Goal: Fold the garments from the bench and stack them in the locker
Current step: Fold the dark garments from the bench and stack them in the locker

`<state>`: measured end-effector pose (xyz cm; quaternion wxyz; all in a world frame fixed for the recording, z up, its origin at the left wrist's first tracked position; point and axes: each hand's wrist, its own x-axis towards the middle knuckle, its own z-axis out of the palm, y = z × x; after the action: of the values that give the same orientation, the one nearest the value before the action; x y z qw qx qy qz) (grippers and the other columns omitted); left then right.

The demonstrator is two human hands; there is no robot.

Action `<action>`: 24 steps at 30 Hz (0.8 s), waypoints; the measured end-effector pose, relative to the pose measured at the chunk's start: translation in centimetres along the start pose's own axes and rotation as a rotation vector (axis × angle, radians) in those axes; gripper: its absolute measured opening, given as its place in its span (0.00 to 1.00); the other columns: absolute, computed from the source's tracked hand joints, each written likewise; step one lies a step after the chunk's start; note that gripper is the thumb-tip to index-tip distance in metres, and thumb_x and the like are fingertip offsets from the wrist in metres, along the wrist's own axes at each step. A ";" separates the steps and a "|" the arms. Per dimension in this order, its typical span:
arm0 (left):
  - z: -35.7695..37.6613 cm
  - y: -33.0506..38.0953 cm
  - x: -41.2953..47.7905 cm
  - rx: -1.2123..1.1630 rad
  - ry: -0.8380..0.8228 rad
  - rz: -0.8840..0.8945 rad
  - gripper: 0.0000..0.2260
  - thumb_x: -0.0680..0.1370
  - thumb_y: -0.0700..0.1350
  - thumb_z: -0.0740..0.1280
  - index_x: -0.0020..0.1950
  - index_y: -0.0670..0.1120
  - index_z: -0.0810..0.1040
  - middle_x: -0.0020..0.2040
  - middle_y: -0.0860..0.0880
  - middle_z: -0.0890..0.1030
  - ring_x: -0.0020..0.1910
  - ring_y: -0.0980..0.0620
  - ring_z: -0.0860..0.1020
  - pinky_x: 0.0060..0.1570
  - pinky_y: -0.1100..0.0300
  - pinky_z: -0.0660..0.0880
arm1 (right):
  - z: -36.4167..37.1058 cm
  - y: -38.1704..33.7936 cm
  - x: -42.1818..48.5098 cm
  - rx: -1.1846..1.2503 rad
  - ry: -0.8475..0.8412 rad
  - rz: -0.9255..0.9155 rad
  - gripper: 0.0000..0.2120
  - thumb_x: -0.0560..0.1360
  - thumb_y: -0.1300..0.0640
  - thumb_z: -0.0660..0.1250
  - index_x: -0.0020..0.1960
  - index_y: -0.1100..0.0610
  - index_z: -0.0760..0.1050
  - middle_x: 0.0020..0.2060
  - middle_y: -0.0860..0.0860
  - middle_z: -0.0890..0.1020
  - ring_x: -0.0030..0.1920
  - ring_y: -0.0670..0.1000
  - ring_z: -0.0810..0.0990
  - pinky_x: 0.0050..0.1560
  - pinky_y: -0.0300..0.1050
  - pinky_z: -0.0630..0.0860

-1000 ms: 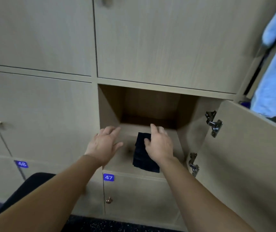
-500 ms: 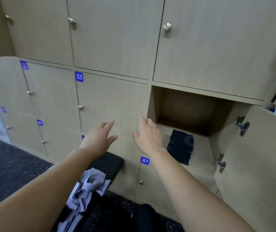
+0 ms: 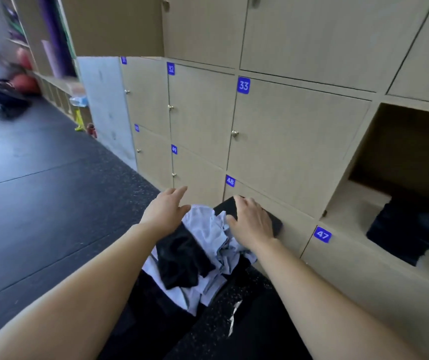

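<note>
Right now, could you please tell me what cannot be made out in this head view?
Pile: crumpled pale and black cloth, number of garments unclear.
Bench: mostly hidden under the pile and right hand.
Locker: right side cut off by the frame edge.
Dark garment inside it: blurred, type unclear.
Far-left shelves: motion-blurred, contents unreadable.

1. The left hand (image 3: 165, 213), fingers straight, hovers at the left edge of a crumpled pile on the black bench (image 3: 275, 226).
2. The right hand (image 3: 253, 222), fingers spread, lies over the bench's far end, beside the pale blue garment (image 3: 205, 229).
3. A black garment (image 3: 182, 258) lies across the pale blue one.
4. A folded dark garment (image 3: 403, 235) sits in the open locker (image 3: 351, 203), above label 47 (image 3: 322, 234).
</note>
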<state>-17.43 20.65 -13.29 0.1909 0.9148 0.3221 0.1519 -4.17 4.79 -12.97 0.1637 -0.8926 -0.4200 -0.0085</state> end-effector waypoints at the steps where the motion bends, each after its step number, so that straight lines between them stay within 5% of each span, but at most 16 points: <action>1: 0.2 -1.5 -0.1 -0.009 0.001 -0.028 0.26 0.81 0.49 0.62 0.78 0.49 0.60 0.71 0.47 0.70 0.69 0.45 0.68 0.64 0.50 0.69 | 0.9 -0.4 0.3 -0.009 -0.012 -0.011 0.17 0.80 0.49 0.58 0.66 0.56 0.66 0.62 0.55 0.73 0.63 0.57 0.70 0.59 0.51 0.67; 9: 5.7 -10.7 -0.1 -0.029 -0.101 -0.179 0.25 0.81 0.50 0.63 0.77 0.47 0.64 0.70 0.48 0.71 0.69 0.47 0.69 0.64 0.55 0.68 | 8.1 -2.8 3.0 -0.063 -0.244 -0.064 0.16 0.81 0.51 0.55 0.66 0.56 0.68 0.67 0.54 0.71 0.67 0.57 0.69 0.60 0.50 0.68; 14: 9.4 -13.6 1.2 -0.075 -0.144 -0.276 0.25 0.81 0.52 0.63 0.76 0.47 0.65 0.70 0.49 0.72 0.69 0.49 0.69 0.65 0.55 0.68 | 12.0 -3.5 5.7 -0.065 -0.344 -0.072 0.09 0.81 0.50 0.56 0.52 0.55 0.68 0.57 0.52 0.76 0.60 0.55 0.72 0.51 0.46 0.64; 24: 13.9 -15.6 3.7 -0.108 -0.137 -0.473 0.31 0.75 0.62 0.67 0.72 0.47 0.68 0.66 0.48 0.74 0.67 0.47 0.70 0.63 0.53 0.70 | 18.2 -5.1 10.0 0.079 -0.497 0.043 0.19 0.81 0.45 0.55 0.64 0.58 0.68 0.64 0.56 0.73 0.65 0.58 0.69 0.61 0.51 0.66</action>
<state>-17.36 30.82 -31.99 0.2913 0.8106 0.5047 0.0575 -3.75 20.66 -27.21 0.0904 -0.8689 -0.4284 0.2310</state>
